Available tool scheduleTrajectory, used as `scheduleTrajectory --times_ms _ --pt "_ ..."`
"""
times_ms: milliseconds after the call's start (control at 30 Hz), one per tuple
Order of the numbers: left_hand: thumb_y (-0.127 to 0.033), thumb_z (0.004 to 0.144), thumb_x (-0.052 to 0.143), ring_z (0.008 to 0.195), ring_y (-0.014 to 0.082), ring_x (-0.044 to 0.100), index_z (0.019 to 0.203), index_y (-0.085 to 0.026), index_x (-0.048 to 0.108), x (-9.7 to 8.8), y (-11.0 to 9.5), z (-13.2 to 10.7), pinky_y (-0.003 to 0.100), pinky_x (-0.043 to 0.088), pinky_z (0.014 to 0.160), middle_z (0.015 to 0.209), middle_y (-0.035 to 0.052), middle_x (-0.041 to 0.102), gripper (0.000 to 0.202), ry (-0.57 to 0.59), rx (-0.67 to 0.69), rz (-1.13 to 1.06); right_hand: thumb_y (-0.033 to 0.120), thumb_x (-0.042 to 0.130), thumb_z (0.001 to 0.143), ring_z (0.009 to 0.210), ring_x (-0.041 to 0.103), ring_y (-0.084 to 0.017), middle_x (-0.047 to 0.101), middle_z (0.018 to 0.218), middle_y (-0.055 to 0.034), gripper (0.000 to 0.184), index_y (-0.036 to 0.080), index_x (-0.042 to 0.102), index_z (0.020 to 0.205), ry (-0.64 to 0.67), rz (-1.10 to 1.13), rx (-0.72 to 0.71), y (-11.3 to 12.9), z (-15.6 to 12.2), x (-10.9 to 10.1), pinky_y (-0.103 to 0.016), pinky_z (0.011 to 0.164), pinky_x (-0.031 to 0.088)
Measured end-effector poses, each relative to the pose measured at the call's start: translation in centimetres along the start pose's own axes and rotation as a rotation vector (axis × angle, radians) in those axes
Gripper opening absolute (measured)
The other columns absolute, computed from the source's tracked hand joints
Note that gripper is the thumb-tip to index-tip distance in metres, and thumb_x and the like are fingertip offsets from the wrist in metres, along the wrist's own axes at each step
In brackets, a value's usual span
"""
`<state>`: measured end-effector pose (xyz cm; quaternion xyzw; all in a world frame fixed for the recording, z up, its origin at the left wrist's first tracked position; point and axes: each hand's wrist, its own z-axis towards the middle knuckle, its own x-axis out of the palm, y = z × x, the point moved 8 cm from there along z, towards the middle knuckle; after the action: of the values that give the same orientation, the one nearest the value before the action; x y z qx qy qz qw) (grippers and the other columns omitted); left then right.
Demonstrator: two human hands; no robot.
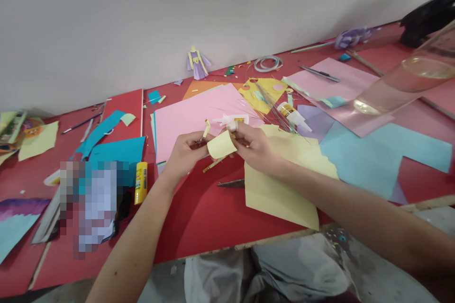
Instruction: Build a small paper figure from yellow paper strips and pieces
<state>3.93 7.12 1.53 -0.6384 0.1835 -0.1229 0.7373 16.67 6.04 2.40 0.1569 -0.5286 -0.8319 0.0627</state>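
Observation:
My left hand [185, 154] and my right hand [258, 147] meet over the red table [199, 218], both pinching a small curled piece of pale yellow paper [221, 145]. My right hand also holds a small white glue bottle [229, 122] with its nozzle pointing left, above the paper piece. A thin yellow strip [206, 129] sticks up by my left fingers. A large pale yellow sheet [280, 184] lies under my right forearm, and a pink sheet [199, 118] lies behind my hands.
Scissors [231, 183] lie partly under the yellow sheet. A yellow glue stick [141, 182] lies at left beside teal paper [113, 151]. A second glue bottle [293, 116], light blue paper [373, 156], a pink sheet [330, 83], a small paper figure [197, 64] and a glass [405, 85] stand further back.

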Motion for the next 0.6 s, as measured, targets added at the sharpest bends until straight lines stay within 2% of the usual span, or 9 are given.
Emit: scheduleTrajectory --times_ms 133,333,600 --pt "-0.022 0.080 0.069 0.058 0.0123 0.062 0.077 -0.014 0.072 0.4 1.0 -0.1 0.021 0.052 0.059 0.059 0.0011 0.065 0.009 0.072 -0.135 -0.160 0.026 0.045 0.096 0.058 0.054 -0.009 0.059 0.068 0.0009 0.015 0.019 0.049 0.083 0.065 0.070 -0.060 0.7 -0.1 0.4 -0.021 0.055 0.044" --pt "-0.030 0.067 0.081 0.047 0.0108 0.058 0.073 -0.013 0.070 0.6 2.4 -0.5 0.020 0.049 0.047 0.060 0.0013 0.065 0.022 0.089 -0.332 -0.316 0.022 0.056 0.090 0.057 0.060 -0.008 0.062 0.069 0.0005 0.007 0.016 0.059 0.088 0.042 0.029 -0.150 1.3 -0.3 0.3 -0.019 0.052 0.047" --pt "-0.036 0.067 0.081 0.046 0.0117 0.059 0.077 -0.013 0.070 0.8 2.8 -0.8 0.021 0.049 0.046 0.058 0.0025 0.065 0.027 0.153 -0.410 -0.315 0.022 0.059 0.088 0.051 0.060 -0.008 0.065 0.059 0.0018 0.009 0.016 0.065 0.092 0.016 -0.136 -0.229 1.6 -0.7 0.1 -0.019 0.051 0.046"
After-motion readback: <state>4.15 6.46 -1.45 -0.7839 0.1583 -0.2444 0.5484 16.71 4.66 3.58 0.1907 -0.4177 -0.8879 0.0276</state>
